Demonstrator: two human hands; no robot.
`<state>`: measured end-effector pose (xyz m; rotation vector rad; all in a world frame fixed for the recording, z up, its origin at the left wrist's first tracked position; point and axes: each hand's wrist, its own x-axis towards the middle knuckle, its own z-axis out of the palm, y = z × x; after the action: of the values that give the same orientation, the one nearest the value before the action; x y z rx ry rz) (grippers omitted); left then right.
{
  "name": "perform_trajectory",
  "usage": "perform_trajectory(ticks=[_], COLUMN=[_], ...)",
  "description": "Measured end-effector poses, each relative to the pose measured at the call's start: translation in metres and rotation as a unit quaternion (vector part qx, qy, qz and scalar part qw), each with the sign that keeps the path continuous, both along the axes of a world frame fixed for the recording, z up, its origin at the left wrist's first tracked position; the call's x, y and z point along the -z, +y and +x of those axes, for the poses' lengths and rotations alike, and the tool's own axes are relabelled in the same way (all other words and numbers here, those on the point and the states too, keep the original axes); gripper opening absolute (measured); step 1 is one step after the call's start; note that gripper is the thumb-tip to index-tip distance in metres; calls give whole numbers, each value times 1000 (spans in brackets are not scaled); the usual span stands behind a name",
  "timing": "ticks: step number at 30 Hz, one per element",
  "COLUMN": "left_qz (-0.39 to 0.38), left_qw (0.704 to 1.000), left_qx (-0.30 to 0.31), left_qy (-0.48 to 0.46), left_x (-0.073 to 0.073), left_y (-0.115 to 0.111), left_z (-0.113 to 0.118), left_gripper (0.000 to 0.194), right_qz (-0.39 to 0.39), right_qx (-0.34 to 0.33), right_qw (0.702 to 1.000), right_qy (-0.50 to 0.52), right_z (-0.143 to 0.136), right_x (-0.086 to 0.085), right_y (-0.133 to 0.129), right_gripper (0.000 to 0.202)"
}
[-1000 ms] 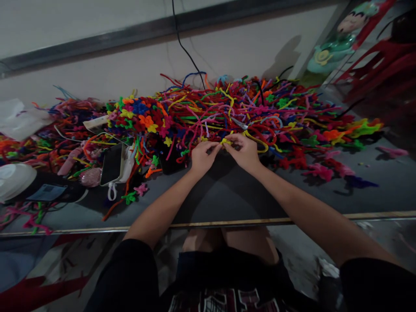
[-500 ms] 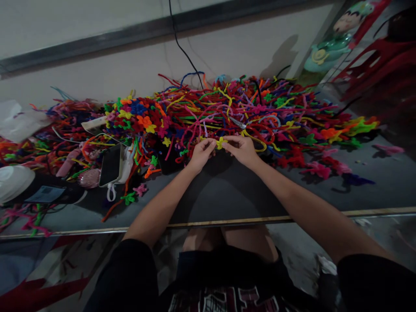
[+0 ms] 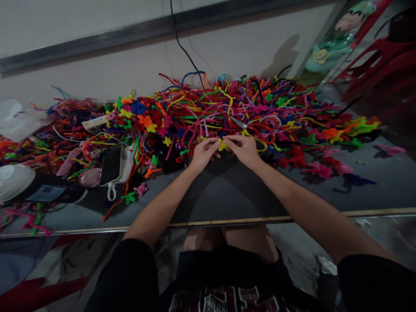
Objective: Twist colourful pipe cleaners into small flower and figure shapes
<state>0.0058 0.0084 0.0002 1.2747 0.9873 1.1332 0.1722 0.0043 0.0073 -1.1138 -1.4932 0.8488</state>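
Note:
A small yellow fuzzy flower [image 3: 222,145] is pinched between both hands above the dark table [image 3: 227,190]. On its left side, my left hand [image 3: 204,154] closes thumb and fingers on it. My right hand [image 3: 243,149] grips it from the right, with its fingertips nearly meeting the left ones. Fingers cover parts of the flower. Just behind the hands lies a big heap of coloured fuzzy stems [image 3: 201,108], with scissors [image 3: 239,123] resting on it.
A bunch of fuzzy flowers [image 3: 139,115], a phone [image 3: 111,164], a pink brush [image 3: 89,178] and a dark object with a white lid [image 3: 16,182] lie on the left. Pink and red fuzzy pieces [image 3: 318,169] are scattered to the right.
The fingertips of both hands have come closer together around the yellow flower, and the left fingers now cover more of its left side.

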Motion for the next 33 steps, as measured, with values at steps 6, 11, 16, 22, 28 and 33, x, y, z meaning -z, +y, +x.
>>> perform_trajectory(ticks=[6, 11, 16, 22, 28, 33], left_qz=[16, 26, 40, 47, 44, 58], left_qw=[999, 999, 998, 998, 998, 995], left_qx=[-36, -47, -39, -40, -46, -81], left_qy=[8, 3, 11, 15, -3, -9], left_x=[4, 4, 6, 5, 4, 5], left_y=[3, 4, 5, 3, 3, 3], left_z=[1, 0, 0, 1, 0, -1], left_gripper=[24, 20, 21, 23, 26, 24], right_qz=[11, 35, 51, 4, -72, -79], right_qx=[48, 65, 36, -36, -139, -203], right_qw=[999, 997, 998, 994, 971, 958], right_qy=[16, 13, 0, 105, 180, 186], right_z=[3, 7, 6, 4, 6, 8], right_x=[0, 3, 1, -5, -19, -28], right_y=[4, 11, 8, 6, 2, -4], right_gripper=[35, 33, 20, 26, 34, 23])
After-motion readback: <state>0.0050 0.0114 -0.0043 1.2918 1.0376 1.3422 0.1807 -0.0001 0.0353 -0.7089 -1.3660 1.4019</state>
